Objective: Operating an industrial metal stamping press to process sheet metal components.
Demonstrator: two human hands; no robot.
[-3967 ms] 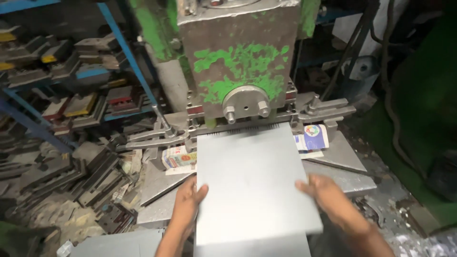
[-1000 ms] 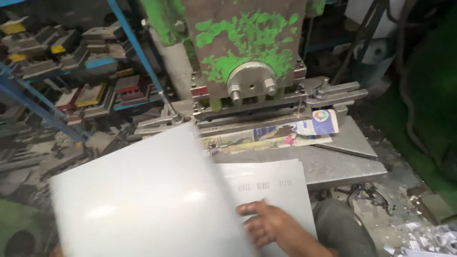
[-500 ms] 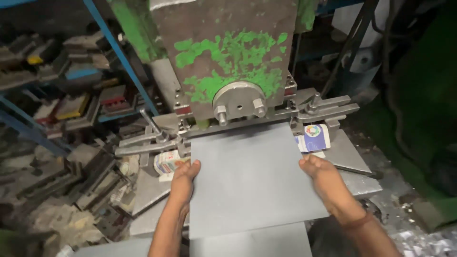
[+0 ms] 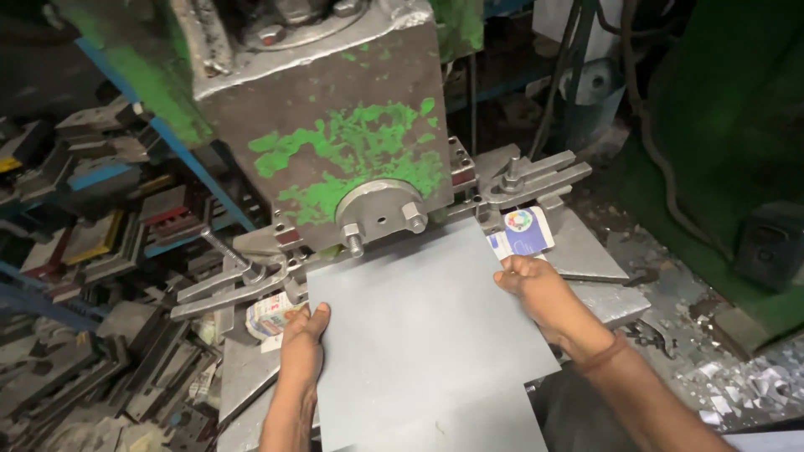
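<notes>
Gripping grey metal sheet (image 4: 419, 335) edges: left hand (image 4: 303, 345), right hand (image 4: 536, 289).

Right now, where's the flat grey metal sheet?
In the head view, the flat grey metal sheet lies centre frame on the press bed, far edge under the green-flecked press head, between the left hand and right hand.

We have only one view, from a camera worn on the head, looking steeply down and forward from close above the press bed (image 4: 599, 264). It faces the worn green-flecked press head (image 4: 335, 134), with racks of dies (image 4: 84, 243) at the left edge and scrap-strewn floor (image 4: 737, 377) at the right.
</notes>
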